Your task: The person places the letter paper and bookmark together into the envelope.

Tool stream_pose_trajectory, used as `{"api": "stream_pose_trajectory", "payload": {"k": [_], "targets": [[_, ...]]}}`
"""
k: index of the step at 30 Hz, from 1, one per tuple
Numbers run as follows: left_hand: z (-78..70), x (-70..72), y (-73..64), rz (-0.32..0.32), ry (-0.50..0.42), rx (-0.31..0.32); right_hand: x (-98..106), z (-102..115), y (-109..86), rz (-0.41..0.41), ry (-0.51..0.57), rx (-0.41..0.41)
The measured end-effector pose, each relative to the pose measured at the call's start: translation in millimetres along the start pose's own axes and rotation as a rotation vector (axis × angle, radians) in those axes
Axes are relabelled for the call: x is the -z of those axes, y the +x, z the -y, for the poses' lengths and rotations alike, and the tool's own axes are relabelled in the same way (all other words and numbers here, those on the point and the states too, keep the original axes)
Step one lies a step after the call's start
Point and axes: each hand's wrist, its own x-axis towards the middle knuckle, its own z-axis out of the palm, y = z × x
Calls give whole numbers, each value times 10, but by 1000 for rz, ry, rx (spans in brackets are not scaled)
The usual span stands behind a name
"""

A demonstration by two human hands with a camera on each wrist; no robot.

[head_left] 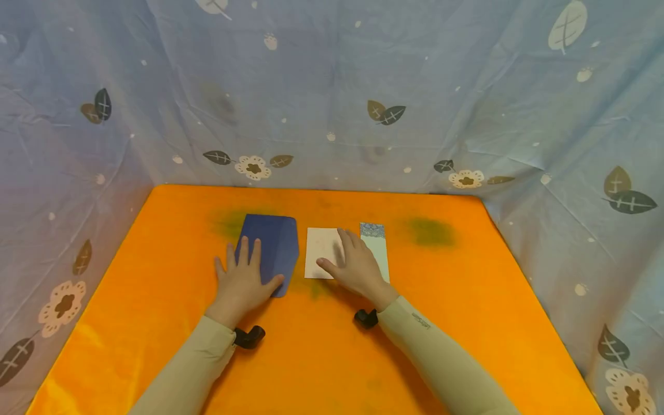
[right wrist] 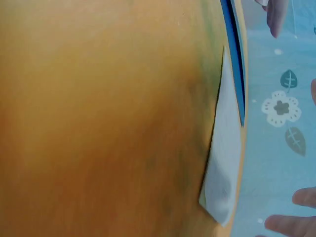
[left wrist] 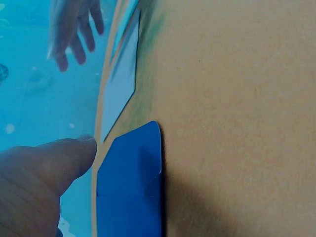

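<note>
A dark blue envelope with its flap side to the right lies on the orange tabletop, and my left hand spreads its fingers over its near left part. In the left wrist view, the thumb is seen beside the blue envelope. My right hand hovers with loose, spread fingers over the right part of a white square card. Partly behind that hand lies a pale green strip with a patterned blue-grey band at its far end. The white card shows flat in the right wrist view.
An orange cloth covers the table, with dull green patches towards the back. Blue curtains printed with leaves and flowers surround the back and sides. A dark wrist camera sits at the left cuff, another at the right cuff.
</note>
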Motion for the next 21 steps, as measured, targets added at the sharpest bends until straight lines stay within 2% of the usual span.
{"api": "stream_pose_trajectory", "payload": {"k": [8, 16, 21], "targets": [[12, -18, 40, 10, -7, -2, -127, 166, 144, 8, 141, 13], [13, -26, 63, 38, -22, 24, -259, 368, 242, 64, 133, 46], [-15, -26, 80, 19, -34, 29, -338, 437, 295, 92, 126, 60]]}}
